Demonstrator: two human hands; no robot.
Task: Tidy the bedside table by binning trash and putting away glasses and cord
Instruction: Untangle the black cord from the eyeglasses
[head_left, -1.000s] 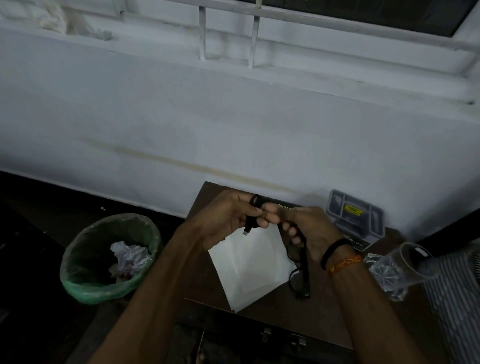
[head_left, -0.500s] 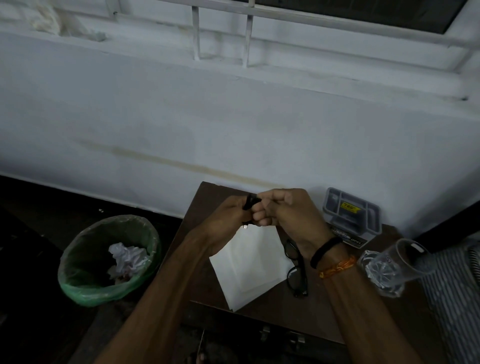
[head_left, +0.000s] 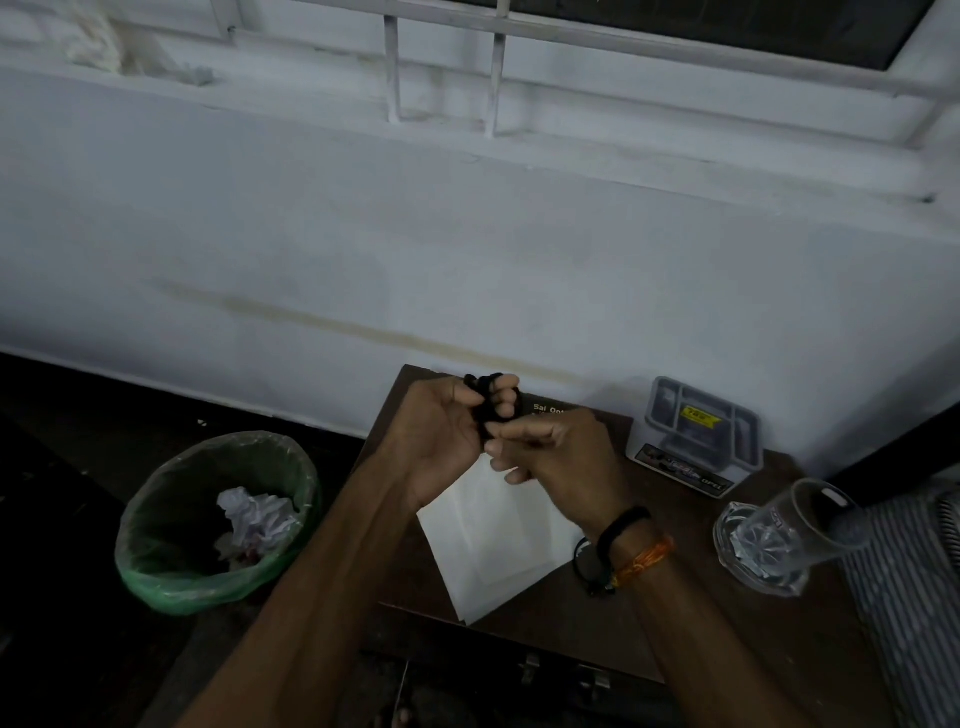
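Right above the bedside table (head_left: 519, 631), the left hand (head_left: 441, 441) grips a coiled black cord (head_left: 491, 410) while the right hand (head_left: 556, 452) pinches its lower end. Glasses (head_left: 584, 564) lie half hidden under the right wrist, beside white paper (head_left: 493, 545). By the table's left edge stands the bin (head_left: 171, 571), holding crumpled trash (head_left: 254, 519).

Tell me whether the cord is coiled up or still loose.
Coiled. The black cord sits bunched in loops around the left hand fingers, while the right hand pinches its lower end.

Dim room: white wall (head_left: 467, 249), barred window (head_left: 675, 26), dark floor (head_left: 62, 467)
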